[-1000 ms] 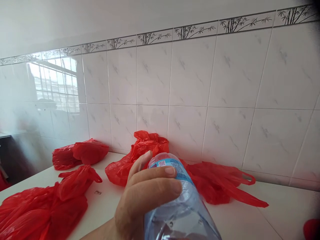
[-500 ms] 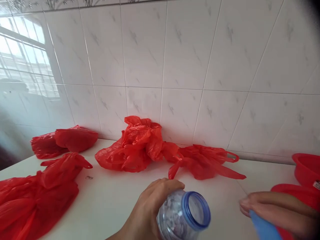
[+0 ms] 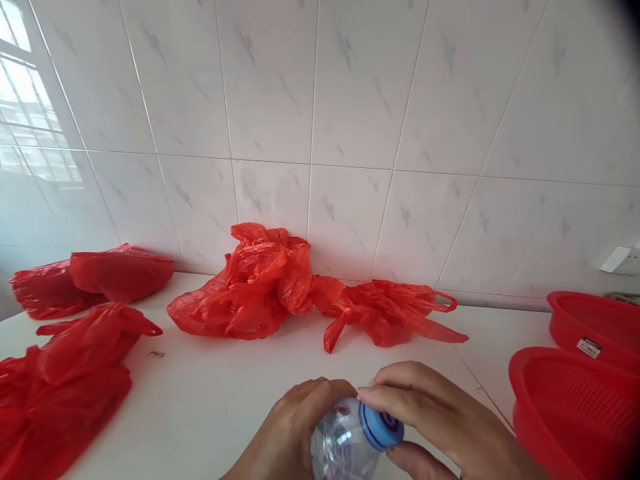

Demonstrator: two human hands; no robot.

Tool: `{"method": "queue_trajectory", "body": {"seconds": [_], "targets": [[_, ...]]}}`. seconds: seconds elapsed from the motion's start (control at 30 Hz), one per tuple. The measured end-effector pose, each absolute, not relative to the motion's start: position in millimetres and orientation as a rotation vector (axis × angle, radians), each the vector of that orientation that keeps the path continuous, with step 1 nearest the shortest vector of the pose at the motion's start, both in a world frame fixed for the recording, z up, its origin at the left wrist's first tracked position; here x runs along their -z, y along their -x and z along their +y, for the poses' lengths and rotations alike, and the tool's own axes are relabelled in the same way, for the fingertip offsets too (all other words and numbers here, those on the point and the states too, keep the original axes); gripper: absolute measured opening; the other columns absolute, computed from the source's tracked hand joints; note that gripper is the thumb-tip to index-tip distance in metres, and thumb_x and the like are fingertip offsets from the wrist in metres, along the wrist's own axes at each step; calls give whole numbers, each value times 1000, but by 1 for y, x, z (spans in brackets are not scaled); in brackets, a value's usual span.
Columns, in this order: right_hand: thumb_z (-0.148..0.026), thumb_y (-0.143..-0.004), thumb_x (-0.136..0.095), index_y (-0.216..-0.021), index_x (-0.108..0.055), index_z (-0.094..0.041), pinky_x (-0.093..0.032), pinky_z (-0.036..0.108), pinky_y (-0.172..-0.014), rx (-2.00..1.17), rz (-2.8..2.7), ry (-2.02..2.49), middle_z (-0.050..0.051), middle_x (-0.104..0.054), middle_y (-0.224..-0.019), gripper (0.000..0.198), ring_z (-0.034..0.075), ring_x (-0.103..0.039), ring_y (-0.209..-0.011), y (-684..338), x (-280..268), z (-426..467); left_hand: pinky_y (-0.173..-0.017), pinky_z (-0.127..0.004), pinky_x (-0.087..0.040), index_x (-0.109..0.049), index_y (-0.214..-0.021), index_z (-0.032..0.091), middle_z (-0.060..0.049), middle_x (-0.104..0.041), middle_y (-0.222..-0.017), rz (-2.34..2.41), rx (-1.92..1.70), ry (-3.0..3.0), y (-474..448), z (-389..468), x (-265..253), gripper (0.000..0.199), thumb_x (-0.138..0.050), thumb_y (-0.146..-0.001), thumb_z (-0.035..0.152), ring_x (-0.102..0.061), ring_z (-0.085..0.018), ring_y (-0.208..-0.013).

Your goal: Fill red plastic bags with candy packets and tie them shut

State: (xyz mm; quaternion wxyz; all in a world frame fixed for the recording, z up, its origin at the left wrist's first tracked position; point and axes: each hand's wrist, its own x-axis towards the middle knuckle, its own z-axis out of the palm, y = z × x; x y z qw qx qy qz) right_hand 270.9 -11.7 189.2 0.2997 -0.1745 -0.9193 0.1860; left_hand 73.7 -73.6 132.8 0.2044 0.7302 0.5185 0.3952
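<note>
My left hand (image 3: 305, 417) is wrapped round a clear plastic bottle (image 3: 343, 443), which leans with its neck to the right. A blue bottle cap (image 3: 381, 427) sits at the bottle's mouth. The fingers of my right hand (image 3: 435, 420) grip that cap from above and below. Whether the cap is threaded on or only resting there I cannot tell. The lower part of the bottle lies outside the picture.
Crumpled red plastic bags (image 3: 265, 287) lie along the tiled wall, with another red bag (image 3: 70, 380) at the left. Two red plastic baskets (image 3: 540, 363) stand on the white table (image 3: 200, 400) at the right. A socket (image 3: 623, 260) is on the wall.
My right hand has come left from the right edge and brought the blue cap onto the bottle's open mouth. The view has turned to the right, showing more of the baskets.
</note>
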Motion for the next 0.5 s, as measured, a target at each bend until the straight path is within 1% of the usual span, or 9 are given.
{"method": "queue_trajectory", "body": {"seconds": [0.1,0.17,0.23,0.3,0.33,0.37,0.4,0.43,0.5], "targets": [[-25,-80,-64,-106,-62,-32,-53,19,-74,-560,-2475,534,-1,-64,-98,27,13,-63,-84,-269,-190,-10,-63,-26,-49,-57,-99,26,1,-66,-85,1544,-1066,-2090,-75,-74,-132,49,-75,-53,20,-63,-19,-76],[-28,-76,-67,-96,-63,-29,-52,19,-67,-532,-2479,641,-2,-64,-88,20,13,-62,-76,-267,-190,-11,-65,-28,-50,-56,-106,26,-1,-66,-88,1610,-1082,-2134,-75,-74,-128,58,-79,-53,26,-63,-21,-79],[-27,-71,-70,-81,-60,-25,-49,19,-58,-427,-2471,769,-4,-62,-75,15,12,-59,-66,-263,-187,-12,-71,-33,-51,-54,-110,25,-3,-66,-92,1666,-1131,-2186,-75,-74,-124,63,-81,-53,31,-63,-22,-81],[-28,-68,-70,-70,-52,-22,-44,18,-50,-292,-2458,834,-6,-58,-64,19,10,-55,-56,-260,-184,-13,-75,-37,-51,-53,-112,25,-4,-66,-95,1716,-1172,-2233,-75,-73,-121,67,-81,-51,29,-63,-24,-83],[-29,-68,-70,-67,-50,-21,-43,18,-47,-238,-2457,840,-6,-56,-61,22,10,-54,-54,-259,-182,-12,-76,-38,-51,-53,-112,25,-4,-67,-95,1738,-1178,-2246,-74,-73,-120,70,-82,-49,27,-63,-24,-84],[-31,-68,-70,-68,-50,-22,-42,18,-46,-203,-2460,834,-6,-56,-61,22,10,-54,-53,-258,-181,-11,-76,-38,-51,-53,-112,25,-5,-67,-96,1764,-1172,-2246,-73,-73,-121,71,-82,-47,26,-63,-25,-85],[-33,-69,-70,-73,-54,-22,-43,19,-47,-190,-2466,811,-6,-58,-64,19,11,-55,-55,-258,-180,-10,-75,-38,-50,-53,-111,25,-5,-67,-96,1782,-1156,-2237,-71,-73,-121,72,-82,-45,25,-63,-25,-84],[-32,-70,-69,-83,-58,-24,-45,19,-49,-206,-2476,775,-5,-61,-70,19,11,-57,-59,-257,-179,-9,-74,-37,-50,-54,-111,25,-4,-67,-95,1779,-1124,-2228,-69,-73,-123,73,-82,-44,25,-63,-25,-83],[-27,-72,-67,-101,-59,-29,-47,18,-54,-308,-2497,678,-5,-64,-79,29,11,-60,-64,-257,-177,-8,-73,-34,-49,-55,-109,26,-1,-67,-91,1720,-1042,-2213,-66,-74,-126,66,-81,-49,26,-63,-22,-80]]}}
